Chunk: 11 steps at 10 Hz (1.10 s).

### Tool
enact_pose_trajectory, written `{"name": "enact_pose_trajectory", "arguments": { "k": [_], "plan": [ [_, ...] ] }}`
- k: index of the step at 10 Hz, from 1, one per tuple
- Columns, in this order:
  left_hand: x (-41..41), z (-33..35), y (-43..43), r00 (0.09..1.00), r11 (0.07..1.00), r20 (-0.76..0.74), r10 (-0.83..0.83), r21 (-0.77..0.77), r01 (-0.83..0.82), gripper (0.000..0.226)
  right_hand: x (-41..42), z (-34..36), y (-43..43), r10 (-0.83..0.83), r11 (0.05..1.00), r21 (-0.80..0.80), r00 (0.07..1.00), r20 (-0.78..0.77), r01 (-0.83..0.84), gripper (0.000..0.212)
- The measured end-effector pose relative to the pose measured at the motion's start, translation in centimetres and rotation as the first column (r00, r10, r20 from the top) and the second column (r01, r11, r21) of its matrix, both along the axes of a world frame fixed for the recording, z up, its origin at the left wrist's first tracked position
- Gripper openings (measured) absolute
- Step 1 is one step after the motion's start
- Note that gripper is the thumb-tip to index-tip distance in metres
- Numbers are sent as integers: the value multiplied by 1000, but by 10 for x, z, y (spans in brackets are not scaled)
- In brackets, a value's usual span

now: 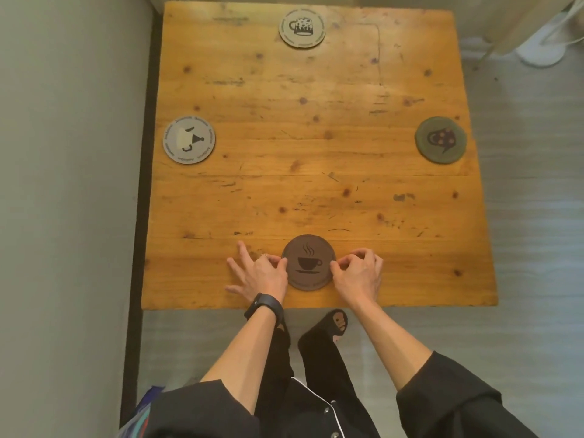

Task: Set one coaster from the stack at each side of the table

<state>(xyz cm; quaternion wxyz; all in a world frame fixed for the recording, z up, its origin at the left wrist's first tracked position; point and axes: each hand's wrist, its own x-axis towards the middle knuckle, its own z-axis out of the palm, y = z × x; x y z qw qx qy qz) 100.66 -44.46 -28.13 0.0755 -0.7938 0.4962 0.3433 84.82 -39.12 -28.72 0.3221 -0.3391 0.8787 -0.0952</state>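
Head view: the brown coaster (309,262) lies flat at the table's (316,153) 6 o'clock edge, between both hands. The left hand (257,273), fingers spread, touches its 9 o'clock rim; the right hand (358,273), fingers curled, pinches the 3 o'clock rim. Both are equally near; being round, the coaster has no long axis.

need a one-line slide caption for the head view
Both hands, left and right, square up the brown coaster at the near edge; three more coasters sit at the other sides of the wooden table.
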Motion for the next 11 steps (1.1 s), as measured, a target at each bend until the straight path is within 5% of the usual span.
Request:
{"name": "enact_pose_trajectory", "arguments": {
  "k": [5,6,8,11],
  "plan": [
    [0,-4,5,999,999,-7,-37,-10,37,15,3,-7,3,16,999,-41,1000,-27,-17,18],
    [4,-10,11,993,993,32,-113,-35,114,32,3,-6,4,59,997,-51,996,-64,-62,15],
    [6,-26,28,964,956,79,-254,-132,262,30,9,-11,6,431,885,-61,863,-264,-461,45],
    [31,-44,2,897,806,114,-427,-401,435,26,-12,-15,-15,385,907,-132,914,-130,-401,32]
  ]
}}
